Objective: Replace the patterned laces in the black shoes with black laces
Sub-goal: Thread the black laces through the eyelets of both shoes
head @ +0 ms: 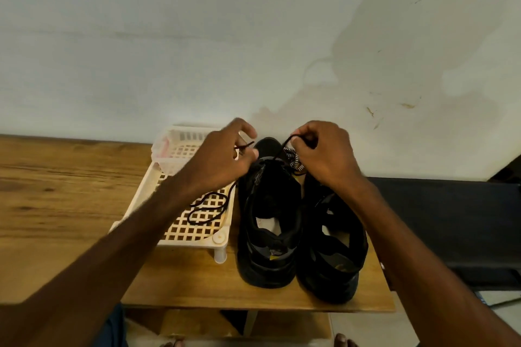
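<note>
Two black shoes (298,222) sit heels-near on the desk (70,191). Left hand (222,158) and right hand (324,155) each pinch an end of a black lace (210,205), its slack trailing over the white tray (180,177). Patterned lace (293,158) remains near the toes; task looks midway.

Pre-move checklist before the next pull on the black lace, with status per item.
1. Left hand pinching one end of the black lace: ok.
2. Right hand gripping the other end: ok.
3. Lace threaded through the left shoe: ok at the front eyelets; the others cannot tell.
4. Slack free of snags: not ok, it loops over the white grid tray.
5. Patterned lace fully removed: not ok, it shows by the right hand.
6. Right shoe relaced: cannot tell.
</note>
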Available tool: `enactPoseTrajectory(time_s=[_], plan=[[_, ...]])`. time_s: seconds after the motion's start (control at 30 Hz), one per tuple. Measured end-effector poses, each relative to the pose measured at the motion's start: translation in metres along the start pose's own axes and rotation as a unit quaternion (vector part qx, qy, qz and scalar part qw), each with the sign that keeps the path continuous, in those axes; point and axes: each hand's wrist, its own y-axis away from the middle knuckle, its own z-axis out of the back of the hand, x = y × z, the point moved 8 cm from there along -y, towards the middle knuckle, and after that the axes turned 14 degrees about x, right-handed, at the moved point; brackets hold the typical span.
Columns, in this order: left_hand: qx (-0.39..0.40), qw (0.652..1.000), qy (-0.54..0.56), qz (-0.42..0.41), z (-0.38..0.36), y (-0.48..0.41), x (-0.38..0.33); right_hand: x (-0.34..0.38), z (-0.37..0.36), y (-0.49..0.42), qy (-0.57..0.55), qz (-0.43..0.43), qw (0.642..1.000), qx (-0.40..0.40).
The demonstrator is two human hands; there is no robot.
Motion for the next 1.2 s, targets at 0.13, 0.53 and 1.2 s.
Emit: enactPoseTrajectory(time_s=[0.13,0.53,1.2], plan=[[0.062,0.990,-0.123,0.010,-0.021,-0.002,0.003,0.002,0.028,0.011,-0.053,0.015,0.991,-0.119],[-0.078,0.995,0.066,0.009,0.020,0.001,-0.003,-0.004,-0.001,0.004,-0.142,0.017,0.989,0.033],[0.062,0.979,-0.191,0.035,-0.014,-0.002,0.002,-0.008,0.003,0.006,0.073,-0.012,0.997,-0.029]])
